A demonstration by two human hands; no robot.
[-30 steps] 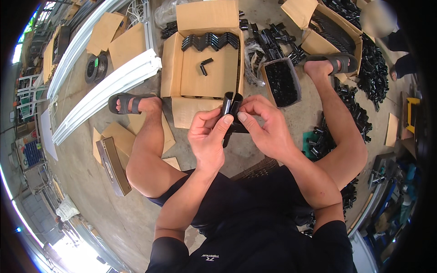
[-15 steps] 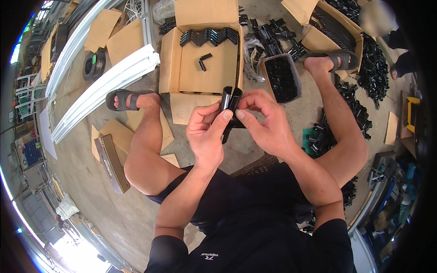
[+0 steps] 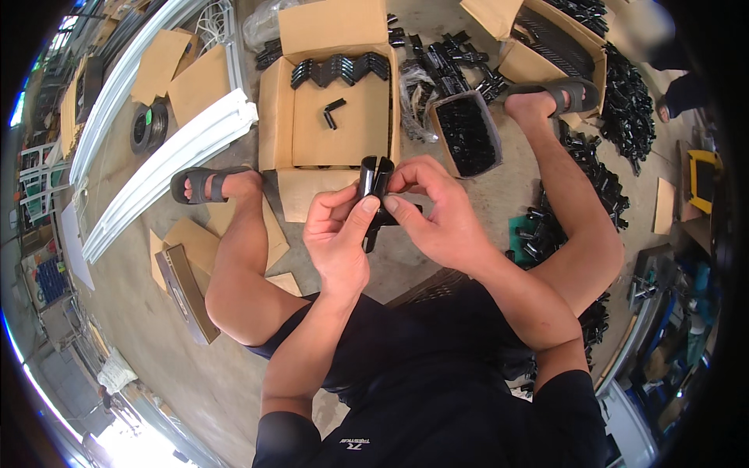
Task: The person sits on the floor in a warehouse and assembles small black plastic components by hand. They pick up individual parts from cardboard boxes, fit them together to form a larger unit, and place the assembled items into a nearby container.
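Note:
In front of my lap, my left hand and my right hand grip glossy black pipe-joint pieces between thumbs and fingers. Two curved upright ends stand side by side, pressed close together, and a short branch sticks out below, partly hidden by the fingers. Just beyond the hands is an open cardboard box. A row of black angled joint pieces is stacked along its far side, and one bent black piece lies alone on its cardboard bottom.
Right of the box stand a bin of small black parts and heaps of black joints. Another carton sits behind my right foot. Long white profiles lie at left, near a flat brown box. Another person's foot shows far right.
The two curved ends have come closer together between my fingers. The whole view has shifted slightly, so the surroundings appear further left. Both hands keep their grip.

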